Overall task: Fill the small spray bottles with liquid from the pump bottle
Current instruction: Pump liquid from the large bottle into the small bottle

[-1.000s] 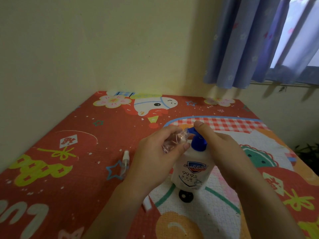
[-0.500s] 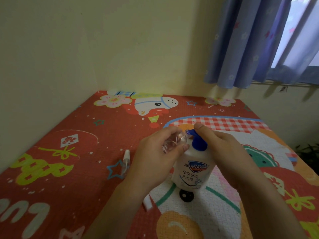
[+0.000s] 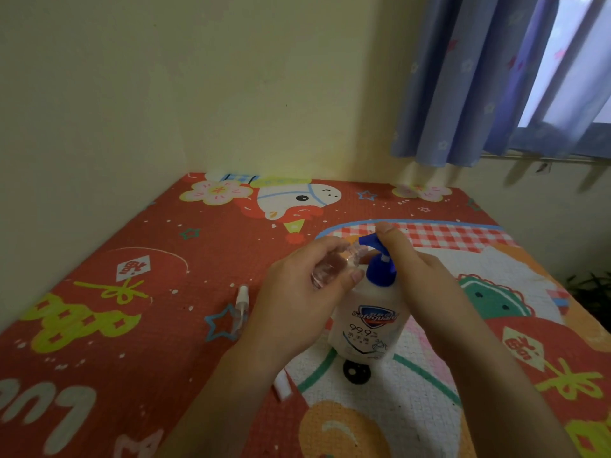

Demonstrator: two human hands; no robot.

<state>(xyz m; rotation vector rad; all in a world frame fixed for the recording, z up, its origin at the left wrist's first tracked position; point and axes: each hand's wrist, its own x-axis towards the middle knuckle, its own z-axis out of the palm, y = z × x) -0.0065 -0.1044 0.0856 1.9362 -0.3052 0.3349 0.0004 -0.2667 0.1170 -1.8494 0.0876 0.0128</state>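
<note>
A white pump bottle [image 3: 367, 325] with a blue pump head [image 3: 380, 259] stands on the patterned mat. My right hand [image 3: 416, 279] wraps the bottle's neck from the right, its thumb resting on top of the pump. My left hand [image 3: 297, 299] holds a small clear spray bottle [image 3: 330, 266] tilted, with its open mouth right under the blue spout. A second small spray bottle [image 3: 240, 309] with a white nozzle lies on the mat to the left. A small white cap [image 3: 283, 386] lies under my left wrist.
The colourful red cartoon mat [image 3: 132, 325] fills the surface and meets yellow walls at the left and back. Blue curtains [image 3: 463, 77] hang at the upper right. A dark plant [image 3: 591, 299] shows at the right edge.
The blue pump head has risen and sits higher than before. Both hands hold almost the same place.
</note>
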